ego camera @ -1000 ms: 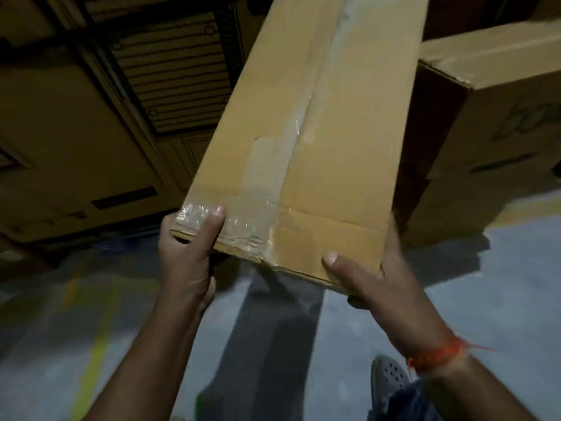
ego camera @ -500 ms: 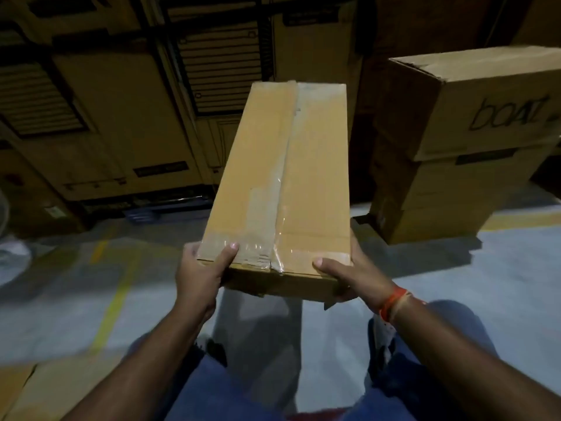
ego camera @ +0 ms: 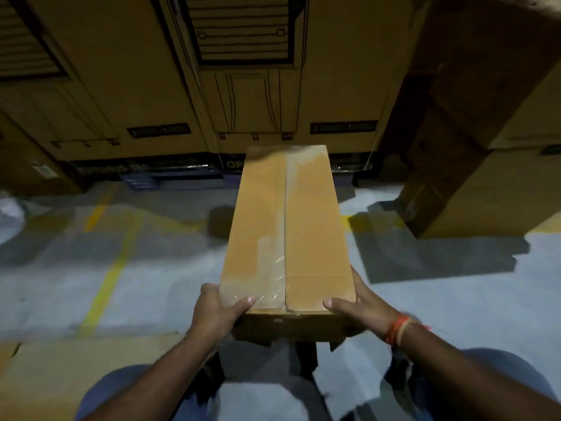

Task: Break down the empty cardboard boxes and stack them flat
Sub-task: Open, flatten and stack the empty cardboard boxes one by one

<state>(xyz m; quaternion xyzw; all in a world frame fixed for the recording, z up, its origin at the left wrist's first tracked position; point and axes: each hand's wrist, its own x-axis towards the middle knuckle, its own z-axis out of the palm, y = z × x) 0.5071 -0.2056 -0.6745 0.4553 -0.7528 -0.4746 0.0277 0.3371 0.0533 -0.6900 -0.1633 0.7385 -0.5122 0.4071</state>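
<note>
- Cardboard box (ego camera: 287, 226), long and narrow, is held out in front of the person, above the grey floor (ego camera: 151, 278) and clear of it, its far end pointing toward the wall of large printed cartons (ego camera: 121, 86).
- Both hands grasp the near end: the left hand (ego camera: 217, 311) wraps the near left corner with its thumb laid on the top face, and the right hand (ego camera: 362, 305) mirrors it on the near right corner, thumb on top and fingers down the side. A grip at the two corners looks meant to keep the long box level and steady.
- A centre seam (ego camera: 285, 238) runs the length of the top face, with clear tape (ego camera: 270, 281) over its near part; the tape looks wrinkled and partly lifted. Turning this face upward puts the seam within reach, which would suit opening the flaps as a first step.
- The box keeps its full shape, so I judge the flattening not yet started on it.
- A flat cardboard sheet (ego camera: 76, 369) lies on the floor by the person's left knee; it may be where flattened pieces go, though that is a guess.
- Stacked brown boxes (ego camera: 485, 162) stand at the right, well apart from the held one.
- An orange thread band (ego camera: 396, 328) circles the right wrist.
</note>
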